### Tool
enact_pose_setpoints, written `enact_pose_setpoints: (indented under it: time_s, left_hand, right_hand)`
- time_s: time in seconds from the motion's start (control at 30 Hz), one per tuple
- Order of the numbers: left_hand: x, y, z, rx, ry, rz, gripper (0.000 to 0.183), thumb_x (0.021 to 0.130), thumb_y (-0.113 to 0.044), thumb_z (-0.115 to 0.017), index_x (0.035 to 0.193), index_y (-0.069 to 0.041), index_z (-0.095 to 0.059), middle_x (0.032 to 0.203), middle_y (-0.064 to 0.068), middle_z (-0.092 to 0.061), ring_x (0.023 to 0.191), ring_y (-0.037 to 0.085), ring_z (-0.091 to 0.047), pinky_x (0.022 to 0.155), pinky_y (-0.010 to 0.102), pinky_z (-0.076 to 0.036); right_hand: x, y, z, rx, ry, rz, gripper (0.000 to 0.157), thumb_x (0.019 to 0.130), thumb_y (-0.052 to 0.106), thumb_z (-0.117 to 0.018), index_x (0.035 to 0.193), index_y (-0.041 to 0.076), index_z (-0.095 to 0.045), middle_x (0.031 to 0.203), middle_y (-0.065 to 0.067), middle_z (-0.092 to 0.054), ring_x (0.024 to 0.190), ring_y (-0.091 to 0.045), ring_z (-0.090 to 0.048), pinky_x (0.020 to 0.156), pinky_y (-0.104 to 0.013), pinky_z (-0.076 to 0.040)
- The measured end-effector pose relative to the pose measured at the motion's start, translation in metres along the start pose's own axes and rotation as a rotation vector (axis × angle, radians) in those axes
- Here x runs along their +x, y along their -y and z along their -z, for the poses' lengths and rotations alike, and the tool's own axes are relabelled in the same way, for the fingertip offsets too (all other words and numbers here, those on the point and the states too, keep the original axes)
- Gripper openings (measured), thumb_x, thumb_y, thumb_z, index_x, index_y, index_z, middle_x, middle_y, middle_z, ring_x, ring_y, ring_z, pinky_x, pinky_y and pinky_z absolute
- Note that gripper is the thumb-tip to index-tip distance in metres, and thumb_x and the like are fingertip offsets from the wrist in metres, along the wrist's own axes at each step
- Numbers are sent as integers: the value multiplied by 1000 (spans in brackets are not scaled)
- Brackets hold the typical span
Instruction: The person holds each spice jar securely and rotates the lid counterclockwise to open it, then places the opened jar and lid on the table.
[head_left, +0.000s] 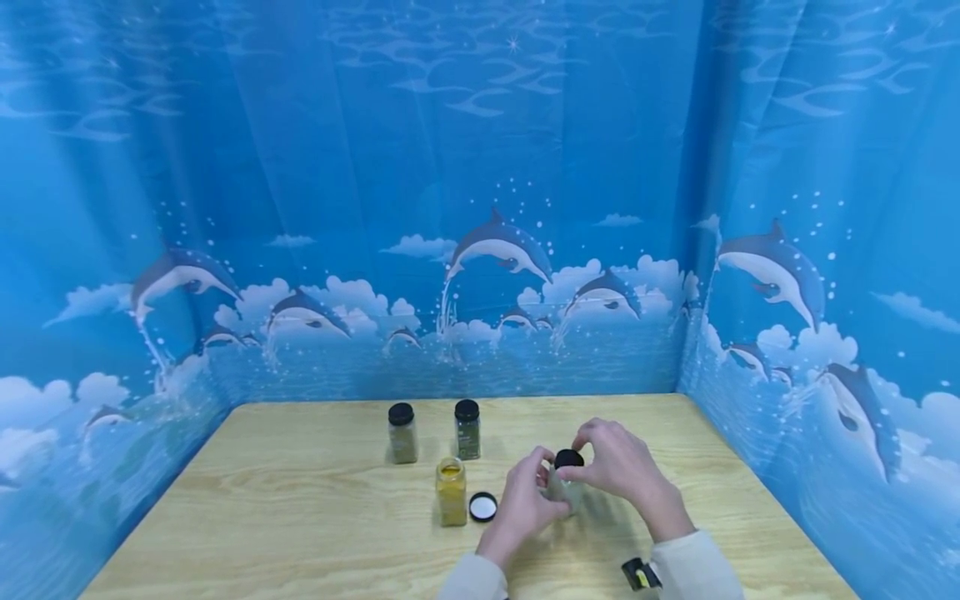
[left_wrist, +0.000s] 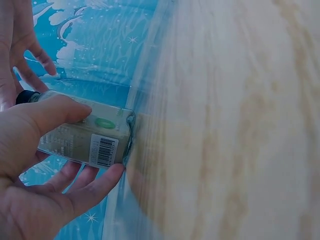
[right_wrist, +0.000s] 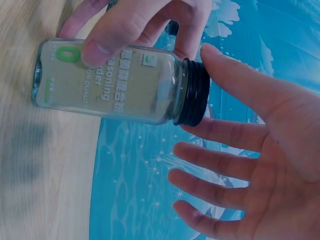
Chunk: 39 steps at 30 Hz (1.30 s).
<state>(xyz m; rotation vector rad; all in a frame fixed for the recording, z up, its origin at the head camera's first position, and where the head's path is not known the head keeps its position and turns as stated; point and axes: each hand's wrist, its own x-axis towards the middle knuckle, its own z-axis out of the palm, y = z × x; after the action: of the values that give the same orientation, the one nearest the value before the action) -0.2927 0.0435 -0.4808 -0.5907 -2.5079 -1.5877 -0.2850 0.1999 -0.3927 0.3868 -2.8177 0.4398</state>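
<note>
A person's left hand point(head_left: 521, 500) grasped a clear seasoning jar point(head_left: 561, 487) standing on the wooden counter point(head_left: 300, 517), thumb and fingers curled round its glass body, as the left wrist view showed. The right hand point(head_left: 618, 467) hovered at the jar's black cap point(head_left: 568, 458); in the right wrist view its fingers point(right_wrist: 225, 165) were spread and straight beside the cap, the grip released, with only the thumb close to the rim. The jar stood at about five o'clock from the counter's centre. At nine o'clock from it stood an uncapped jar of yellow powder point(head_left: 451, 492), a loose black lid point(head_left: 483, 506) lying just beside it. Two capped jars point(head_left: 402, 433) stood farther back, toward eleven o'clock, before a dolphin-print curtain point(head_left: 480, 208).
</note>
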Motion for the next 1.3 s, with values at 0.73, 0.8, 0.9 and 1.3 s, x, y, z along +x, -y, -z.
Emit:
enact_pose_setpoints:
  time_s: [0.73, 0.8, 0.9, 1.3]
  left_hand:
    - [0, 1, -2, -78, 19, 14, 51, 66, -8, -81, 109, -19, -55, 97, 6, -63, 88, 17, -63, 78, 27, -56]
    - [0, 1, -2, -77, 19, 21, 51, 66, -8, -81, 108, -19, -54, 97, 6, -62, 88, 17, -63, 78, 28, -56]
    - [0, 1, -1, -74, 22, 35, 50, 66, -9, -81, 107, -19, -54, 96, 5, -62, 88, 16, -63, 78, 28, -56]
    - [2, 1, 2, -77, 37, 51, 51, 66, -9, -82, 108, -19, -55, 98, 3, -62, 90, 17, -63, 81, 32, -57]
  right_hand:
    - [-2, 2, -4, -93, -6, 143, 33, 71, 33, -82, 97, 15, -74, 128, -9, -60, 122, -36, -48, 82, -56, -50]
    - [-3, 3, -3, -91, 21, 137, 31, 72, 28, -81, 101, 18, -73, 131, -9, -57, 127, -39, -43, 85, -62, -47]
    - [-5, 4, 0, -71, 88, 110, 35, 75, 21, -79, 109, 20, -71, 139, -11, -51, 134, -45, -33, 91, -76, -36]
    - [-1, 1, -4, -131, -101, 129, 45, 65, 54, -80, 92, 18, -76, 141, -16, -50, 141, -47, -19, 94, -86, -7]
